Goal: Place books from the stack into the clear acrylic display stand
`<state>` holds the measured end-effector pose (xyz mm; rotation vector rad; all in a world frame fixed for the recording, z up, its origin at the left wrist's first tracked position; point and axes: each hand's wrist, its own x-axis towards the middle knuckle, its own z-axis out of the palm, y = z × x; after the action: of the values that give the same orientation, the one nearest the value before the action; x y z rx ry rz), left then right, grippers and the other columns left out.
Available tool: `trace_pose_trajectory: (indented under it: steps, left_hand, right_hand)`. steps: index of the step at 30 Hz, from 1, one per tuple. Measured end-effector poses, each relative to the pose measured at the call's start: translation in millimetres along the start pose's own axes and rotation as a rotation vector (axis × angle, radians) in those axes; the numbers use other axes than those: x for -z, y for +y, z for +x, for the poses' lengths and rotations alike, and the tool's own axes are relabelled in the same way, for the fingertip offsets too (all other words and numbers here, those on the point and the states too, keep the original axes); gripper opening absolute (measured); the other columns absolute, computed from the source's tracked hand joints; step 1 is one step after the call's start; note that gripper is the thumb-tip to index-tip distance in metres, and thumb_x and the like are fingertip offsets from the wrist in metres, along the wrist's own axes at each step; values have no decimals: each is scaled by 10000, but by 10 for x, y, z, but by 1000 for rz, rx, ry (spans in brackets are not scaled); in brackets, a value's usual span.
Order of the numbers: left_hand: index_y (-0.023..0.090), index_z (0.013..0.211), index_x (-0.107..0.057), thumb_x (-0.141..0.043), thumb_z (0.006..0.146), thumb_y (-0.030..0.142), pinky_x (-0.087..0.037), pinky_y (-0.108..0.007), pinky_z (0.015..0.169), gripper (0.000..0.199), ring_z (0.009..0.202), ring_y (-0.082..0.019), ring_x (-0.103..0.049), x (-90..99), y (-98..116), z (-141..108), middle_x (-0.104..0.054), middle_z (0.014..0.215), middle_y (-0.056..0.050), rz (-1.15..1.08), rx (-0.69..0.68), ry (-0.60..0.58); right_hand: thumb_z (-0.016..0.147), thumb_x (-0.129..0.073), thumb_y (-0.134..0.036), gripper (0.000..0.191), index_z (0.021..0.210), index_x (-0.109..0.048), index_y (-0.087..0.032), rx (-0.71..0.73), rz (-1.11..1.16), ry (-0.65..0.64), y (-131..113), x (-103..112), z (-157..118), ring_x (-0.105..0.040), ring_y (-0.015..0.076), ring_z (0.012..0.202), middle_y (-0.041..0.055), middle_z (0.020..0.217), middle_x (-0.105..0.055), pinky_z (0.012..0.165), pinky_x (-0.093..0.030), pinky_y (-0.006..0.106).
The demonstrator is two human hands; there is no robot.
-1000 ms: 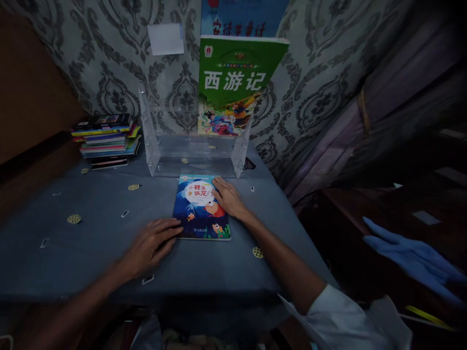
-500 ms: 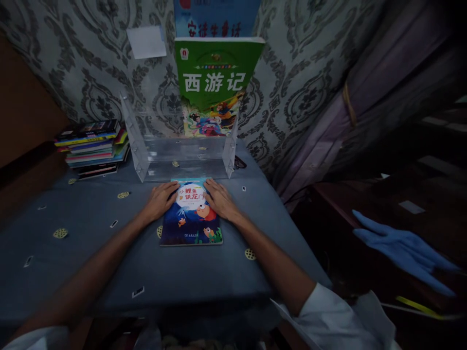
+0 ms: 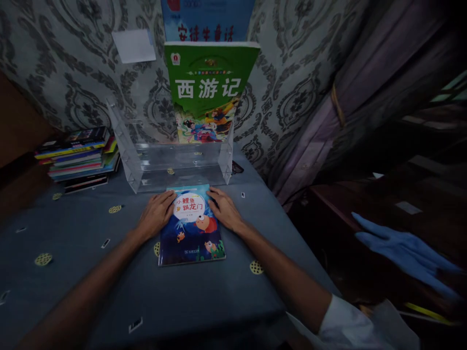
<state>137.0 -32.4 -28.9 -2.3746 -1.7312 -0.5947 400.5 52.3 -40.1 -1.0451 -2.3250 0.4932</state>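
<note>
A picture book point(image 3: 191, 238) with a dark blue cover, orange fish and red Chinese characters lies face up on the table. My left hand point(image 3: 156, 214) rests along its upper left edge, fingers stretched forward and fingertips touching the side. Opposite it, my right hand point(image 3: 225, 210) lies at the upper right edge with its fingers extended and slightly apart. Just behind the book stands a clear acrylic rack point(image 3: 178, 177) with stepped tiers. A green book point(image 3: 207, 90) leans upright in it, and a blue book point(image 3: 207, 19) rises behind that one, its top cut off.
Several stacked books point(image 3: 78, 155) sit at the back left of the blue-grey tablecloth point(image 3: 120, 282). A dark object point(image 3: 237, 167) lies beside the rack. A white card point(image 3: 134, 46) is at the patterned wall. Right of the table are a curtain point(image 3: 310, 146) and a blue glove point(image 3: 404, 250).
The view has shifted closer, so the book and hands appear lower and larger. My fingers have drawn back from over the cover to its side edges.
</note>
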Motion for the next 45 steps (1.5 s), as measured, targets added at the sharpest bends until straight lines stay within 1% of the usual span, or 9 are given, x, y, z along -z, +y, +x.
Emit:
trace_pose_trajectory:
  steps: [4,7,13,18,25,31,35,39,45]
  left_hand:
    - [172,1374,-581,-381,1021,303,-461,-509,1069,427,1250,-281,-580,-31,-51,109,-600,1392,-141,-2,-98,-38]
    - [166,1398,-556,-375,1035,297,-467,-474,1068,427,1249,-261,-570,-100,-37,298,-601,1380,-134,-56,-201,-90]
    - [166,1408,-536,-394,1023,237,-456,-460,1062,416,1269,-256,-553,-299,146,751,-590,1402,-127,-118,-357,-138]
    - [136,1380,-551,-416,1010,226,-467,-457,1039,404,1252,-263,-568,-326,256,914,-596,1399,-140,-131,-411,-145]
    - [130,1352,-574,-382,1017,233,-437,-445,1090,400,1263,-240,-581,-321,244,906,-598,1413,-130,-143,-366,-138]
    - [142,1368,-575,-384,1019,258,-394,-426,1133,415,1306,-233,-562,-298,305,860,-589,1430,-128,-95,-271,-196]
    - [154,1481,-455,-325,1049,334,-316,-443,1182,486,1444,-232,-414,-256,372,770,-476,1536,-128,-57,-240,-272]
    - [145,1562,-305,-269,1061,456,-168,-491,1231,591,1523,-255,-250,-191,482,637,-319,1623,-143,-24,-259,-365]
    - [128,1586,-225,-201,1054,544,-37,-500,1243,676,1547,-253,-158,-40,753,373,-229,1651,-159,-67,-333,-456]
  right_hand:
    - [948,-477,-231,400,1299,-654,-159,22,23,14,23,15,1,-566,276,1299,157,1402,-604,1104,-458,478]
    - [942,-474,-214,394,1282,-670,-176,21,51,28,12,33,3,-574,269,1292,140,1381,-627,1104,-458,493]
    - [914,-445,-144,450,1319,-637,-185,28,122,66,-16,70,-2,-573,240,1284,111,1329,-667,1101,-468,481]
    - [919,-426,-147,496,1394,-567,-178,0,169,86,-21,91,-16,-577,236,1265,127,1339,-645,1093,-475,467]
    - [951,-415,-187,484,1419,-535,-166,-2,124,46,-25,78,18,-523,243,1332,129,1397,-606,1124,-441,455]
    - [979,-389,-232,494,1447,-488,-108,13,70,5,33,-8,45,-471,266,1389,173,1473,-538,1168,-373,502]
    - [976,-361,-192,493,1450,-487,-144,36,104,17,78,-26,59,-483,234,1383,139,1470,-550,1159,-392,472]
    - [1026,-288,-262,487,1462,-468,-142,25,140,32,115,-29,79,-518,226,1354,141,1447,-570,1144,-411,450]
    - [1057,-239,-372,514,1462,-463,-147,14,135,37,159,-82,98,-524,230,1348,138,1444,-573,1139,-412,442]
